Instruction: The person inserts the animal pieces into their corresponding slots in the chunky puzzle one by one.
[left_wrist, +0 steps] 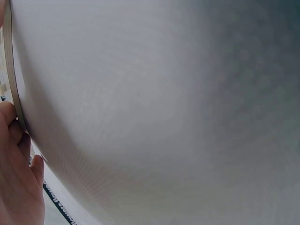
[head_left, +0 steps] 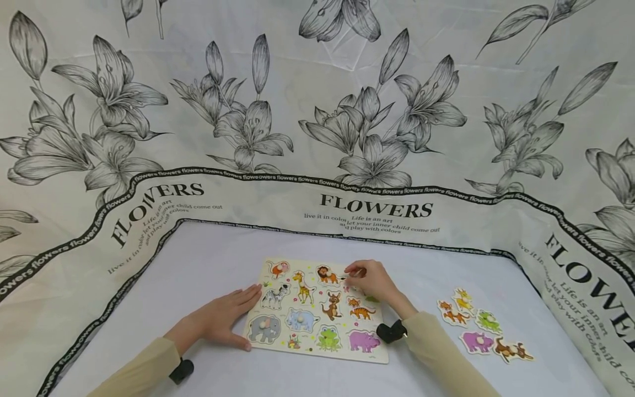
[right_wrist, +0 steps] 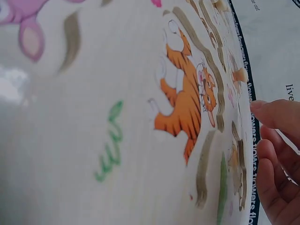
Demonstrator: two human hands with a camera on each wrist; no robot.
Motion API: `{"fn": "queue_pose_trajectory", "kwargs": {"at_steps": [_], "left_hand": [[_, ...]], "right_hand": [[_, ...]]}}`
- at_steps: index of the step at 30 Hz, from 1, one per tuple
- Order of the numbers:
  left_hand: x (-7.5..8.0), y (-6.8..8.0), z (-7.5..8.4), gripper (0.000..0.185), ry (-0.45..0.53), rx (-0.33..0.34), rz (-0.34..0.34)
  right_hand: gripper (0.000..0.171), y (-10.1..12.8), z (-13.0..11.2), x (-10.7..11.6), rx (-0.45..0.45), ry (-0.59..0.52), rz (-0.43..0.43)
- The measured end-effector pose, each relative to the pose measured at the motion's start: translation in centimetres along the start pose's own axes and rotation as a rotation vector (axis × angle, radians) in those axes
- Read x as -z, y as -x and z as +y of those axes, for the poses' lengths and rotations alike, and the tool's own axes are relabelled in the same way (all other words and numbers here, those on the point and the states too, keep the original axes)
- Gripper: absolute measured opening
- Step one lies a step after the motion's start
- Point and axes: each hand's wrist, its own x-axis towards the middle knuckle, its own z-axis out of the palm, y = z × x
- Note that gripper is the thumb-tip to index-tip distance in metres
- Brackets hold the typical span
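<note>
A pale wooden animal puzzle board (head_left: 317,300) lies on the white table. My left hand (head_left: 230,314) rests at its left edge, fingers extended and thumb by the near corner; the left wrist view shows fingers at the board's side. Over the far right corner is my right hand (head_left: 374,281), its fingers loosely bent beside the lion piece (head_left: 327,274). No piece shows between them in the right wrist view, where the thumb (right_wrist: 267,110) is apart from a small knob (right_wrist: 240,75). The zebra (head_left: 275,296) and grey elephant (head_left: 264,329) sit left on the board. My right hand hides some of the corner.
Loose pieces lie right of the board: a tiger (head_left: 452,313), a yellow animal (head_left: 463,300), a frog (head_left: 488,321), a purple hippo (head_left: 477,342) and a kangaroo (head_left: 512,349). A flower-printed cloth (head_left: 278,204) hangs behind the table.
</note>
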Motion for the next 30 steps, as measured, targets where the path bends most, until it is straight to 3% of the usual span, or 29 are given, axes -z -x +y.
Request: {"fn": "queue_pose_trajectory", "kwargs": {"at_steps": [13, 30], "left_hand": [[-0.2, 0.0, -0.1, 0.111, -0.004, -0.003, 0.005], [-0.2, 0.0, 0.0, 0.111, 0.002, -0.004, -0.003]], "right_hand": [[0.018, 1.5, 0.6, 2.1, -0.061, 0.031, 0.054], [0.018, 3.8, 2.6, 5.0, -0.018, 0.103, 0.133]]}}
